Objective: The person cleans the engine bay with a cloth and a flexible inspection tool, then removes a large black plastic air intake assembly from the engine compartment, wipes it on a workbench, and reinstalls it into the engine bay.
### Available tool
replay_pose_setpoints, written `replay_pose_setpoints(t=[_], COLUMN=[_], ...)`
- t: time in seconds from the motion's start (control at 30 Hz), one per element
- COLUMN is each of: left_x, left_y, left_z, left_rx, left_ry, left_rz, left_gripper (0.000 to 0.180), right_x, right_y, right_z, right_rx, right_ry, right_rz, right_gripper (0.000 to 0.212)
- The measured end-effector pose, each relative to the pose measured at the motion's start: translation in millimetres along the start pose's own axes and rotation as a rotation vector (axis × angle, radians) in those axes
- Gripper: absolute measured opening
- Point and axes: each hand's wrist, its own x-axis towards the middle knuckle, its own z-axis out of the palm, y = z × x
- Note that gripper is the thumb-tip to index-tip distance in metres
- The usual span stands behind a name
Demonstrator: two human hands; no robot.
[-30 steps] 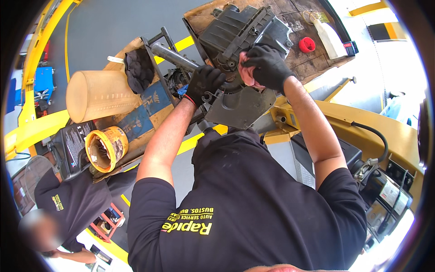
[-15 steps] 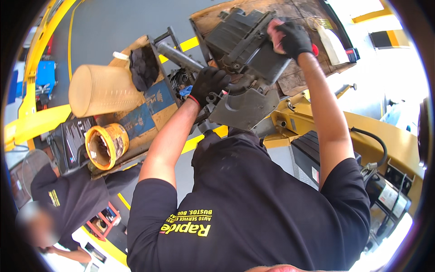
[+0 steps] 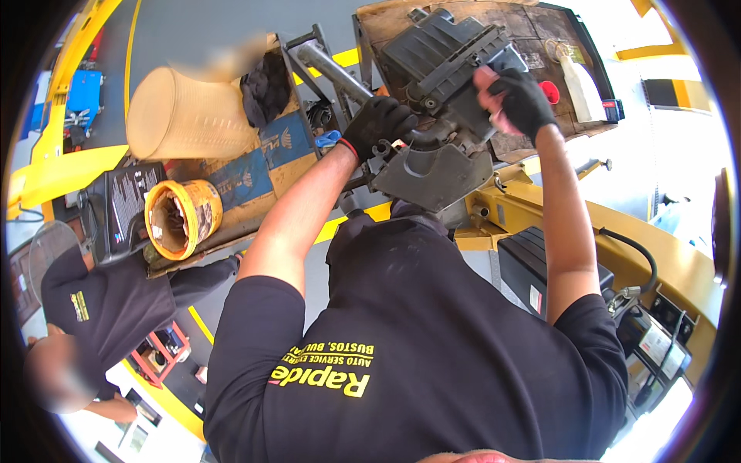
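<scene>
A black plastic air filter housing (image 3: 429, 55) with a duct and a flat dark shield (image 3: 436, 174) lies tilted over the near edge of a worn wooden board. My left hand (image 3: 380, 127), in a black glove, is closed on the housing's near left side, by the curved duct. The exact spot under its fingers is hidden. In my gloved right hand (image 3: 526, 100) is a bunched pink rag (image 3: 489, 96), held against or just above the housing's right side. Whether the rag touches the plastic cannot be made out.
Right of the housing, a white bottle (image 3: 584, 91) and a red round piece (image 3: 549, 92) rest on the wooden board (image 3: 532, 46). At left are a large translucent container (image 3: 189, 114), dark cloth (image 3: 265, 89) and a yellow bucket (image 3: 207, 216). A co-worker (image 3: 116, 301) is at lower left.
My right hand and the rag have come down and nearer along the housing's right side. My left hand keeps its grip. The whole view has shifted slightly; the co-worker's pose differs a little.
</scene>
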Motion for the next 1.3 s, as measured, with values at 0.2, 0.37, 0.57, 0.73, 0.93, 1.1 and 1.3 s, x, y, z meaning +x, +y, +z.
replay_pose_setpoints(t=[0.2, 0.37, 0.57, 0.73, 0.93, 1.1, 1.3], left_x=[-8.1, -14.0, 1.1, -1.5, -18.6, -7.6, -0.7], left_y=[-2.6, 1.9, 0.4, 13.0, -9.7, -15.8, -2.6], left_z=[4.7, 20.0, 10.0, 40.6, 59.2, 62.5, 59.2], left_rx=[-0.078, -0.047, 0.024, -0.134, -0.035, -0.086, -0.221], left_ry=[0.012, 0.002, -0.007, 0.056, 0.083, 0.076, 0.089], left_rz=[-0.002, -0.023, -0.019, -0.068, 0.059, 0.052, -0.043], left_gripper=[0.035, 0.036, 0.04, 0.033, 0.025, 0.02, 0.014], right_x=[-31.5, -109.3, -120.3, -119.8, -158.3, -136.6, -143.7], right_y=[-55.2, -105.7, -83.5, -101.2, -54.6, -64.3, -138.8], right_z=[18.8, 107.4, 100.3, 181.1, 140.9, 215.2, 194.5], right_rx=[0.007, -0.628, -0.658, -0.708, -0.641, -0.751, -0.702], right_ry=[-0.257, -0.118, 0.044, 0.038, 0.119, 0.205, 0.118], right_rz=[-0.273, -0.752, -0.532, -0.477, -0.487, -0.45, -0.496], right_gripper=[0.028, 0.038, 0.04, 0.042, 0.04, 0.036, 0.022])
